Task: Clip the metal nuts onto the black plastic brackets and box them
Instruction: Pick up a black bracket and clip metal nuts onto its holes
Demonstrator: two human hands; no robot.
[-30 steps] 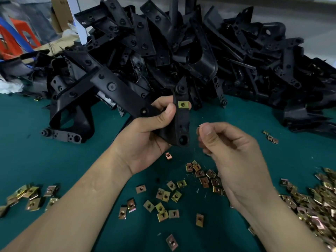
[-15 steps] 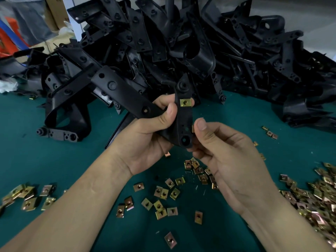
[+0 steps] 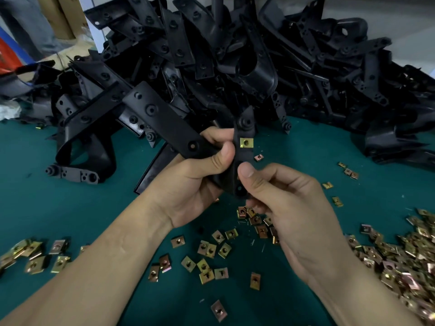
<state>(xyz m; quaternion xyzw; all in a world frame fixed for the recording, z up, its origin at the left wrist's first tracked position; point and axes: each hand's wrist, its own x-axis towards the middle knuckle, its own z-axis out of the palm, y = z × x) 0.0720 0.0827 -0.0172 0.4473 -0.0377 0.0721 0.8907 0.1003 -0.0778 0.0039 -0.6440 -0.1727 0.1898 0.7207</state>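
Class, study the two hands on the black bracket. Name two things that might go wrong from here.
1. The right hand pinches the bracket at its lower end; a nut pushed on might seat crooked or slip out.
2. A dropped nut could land among the loose nuts on the mat and be lost.

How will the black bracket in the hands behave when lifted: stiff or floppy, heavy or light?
Probably stiff: the black bracket holds its angled shape though the left hand grips only its middle. Likely light: thin plastic, held up by a thumb-and-finger grip.
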